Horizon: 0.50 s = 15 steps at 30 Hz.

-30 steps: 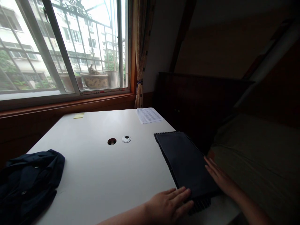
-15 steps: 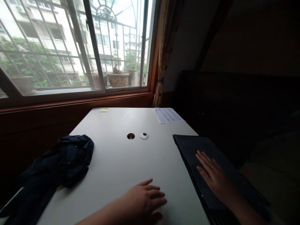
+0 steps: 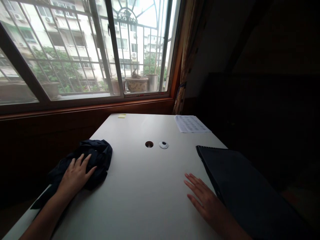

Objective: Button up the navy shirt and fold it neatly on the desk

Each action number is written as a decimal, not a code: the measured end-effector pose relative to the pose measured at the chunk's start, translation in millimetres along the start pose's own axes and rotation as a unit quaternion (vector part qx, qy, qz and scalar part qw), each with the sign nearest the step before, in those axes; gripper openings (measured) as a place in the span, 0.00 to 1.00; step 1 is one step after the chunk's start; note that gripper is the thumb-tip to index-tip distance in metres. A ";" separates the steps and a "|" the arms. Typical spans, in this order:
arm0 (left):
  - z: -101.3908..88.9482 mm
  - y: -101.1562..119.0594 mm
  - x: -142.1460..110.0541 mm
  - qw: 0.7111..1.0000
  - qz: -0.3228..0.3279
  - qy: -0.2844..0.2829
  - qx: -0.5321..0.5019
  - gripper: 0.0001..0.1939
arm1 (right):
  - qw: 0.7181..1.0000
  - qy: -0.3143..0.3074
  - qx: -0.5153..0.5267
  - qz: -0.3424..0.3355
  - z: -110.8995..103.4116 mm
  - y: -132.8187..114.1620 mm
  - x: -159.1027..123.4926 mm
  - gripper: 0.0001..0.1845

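Ok so left hand [image 3: 76, 173] palm down by left edge of worktop [image 3: 150, 180], fingers fanned, thumb out sideways. Right hand [image 3: 203, 198] over by right edge, open too, fingers angled far-left, thumb apart. Both forearms bare, reaching in from near side.

At the white table's [image 3: 150, 193] left side our left hand [image 3: 76, 175] is bare; toward its right side our right hand [image 3: 203, 196] is too, both with slim fingers and bare forearms [image 3: 46, 211].
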<state>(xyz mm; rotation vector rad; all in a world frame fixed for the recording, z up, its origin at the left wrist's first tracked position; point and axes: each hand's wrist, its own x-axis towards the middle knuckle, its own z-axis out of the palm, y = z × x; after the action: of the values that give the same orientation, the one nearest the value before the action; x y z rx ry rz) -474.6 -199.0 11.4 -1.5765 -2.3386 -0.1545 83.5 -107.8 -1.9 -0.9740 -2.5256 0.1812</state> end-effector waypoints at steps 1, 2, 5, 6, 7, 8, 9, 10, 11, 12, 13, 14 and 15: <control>3.4 -1.0 0.6 1.000 -0.003 -0.006 0.012 0.34 | 1.000 -0.003 0.002 -0.007 3.1 -1.2 1.3 0.28; 5.3 0.8 1.5 1.000 0.006 -0.008 0.019 0.33 | 1.000 -0.005 0.003 -0.010 5.8 -2.4 2.3 0.27; 2.1 14.6 7.0 0.999 0.045 -0.007 0.014 0.27 | 1.000 -0.008 0.016 -0.007 11.5 -5.9 3.6 0.27; -1.7 19.7 9.7 0.999 0.044 -0.006 0.000 0.26 | 1.000 -0.011 0.023 -0.004 12.7 -7.0 3.3 0.27; -6.4 24.5 12.7 0.999 0.035 -0.006 -0.017 0.25 | 0.999 -0.014 0.030 -0.002 13.7 -7.8 2.7 0.27; -11.7 29.0 16.0 0.999 0.020 -0.004 -0.037 0.24 | 0.999 -0.018 0.035 0.001 14.5 -8.4 1.8 0.27; -17.3 33.4 19.4 0.998 0.003 -0.002 -0.058 0.24 | 0.999 -0.021 0.038 0.005 15.2 -8.7 0.7 0.27; -22.8 38.1 22.7 0.997 -0.012 0.004 -0.078 0.23 | 0.999 -0.024 0.041 0.008 15.8 -8.8 -0.3 0.27; -27.9 43.6 25.7 0.995 -0.022 0.014 -0.098 0.23 | 0.999 -0.024 0.042 0.011 16.3 -8.9 -1.2 0.27; -32.6 50.3 28.2 0.992 -0.026 0.026 -0.118 0.22 | 0.999 -0.023 0.042 0.012 16.5 -9.2 -1.8 0.26; -36.8 58.6 29.9 0.989 -0.019 0.041 -0.142 0.22 | 0.999 -0.021 0.041 0.013 16.4 -9.8 -1.9 0.26; -40.5 68.8 30.4 0.984 0.001 0.056 -0.169 0.21 | 0.999 -0.019 0.040 0.013 16.0 -11.0 -1.5 0.27; -43.9 80.9 29.6 0.977 0.033 0.067 -0.201 0.21 | 0.999 -0.017 0.040 0.012 15.1 -12.8 -0.5 0.27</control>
<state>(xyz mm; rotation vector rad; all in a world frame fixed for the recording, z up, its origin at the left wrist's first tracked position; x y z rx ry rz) -401.8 -153.0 55.3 -1.7531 -2.2434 -0.7348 69.5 -117.2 -12.2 -0.9772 -2.5165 0.3068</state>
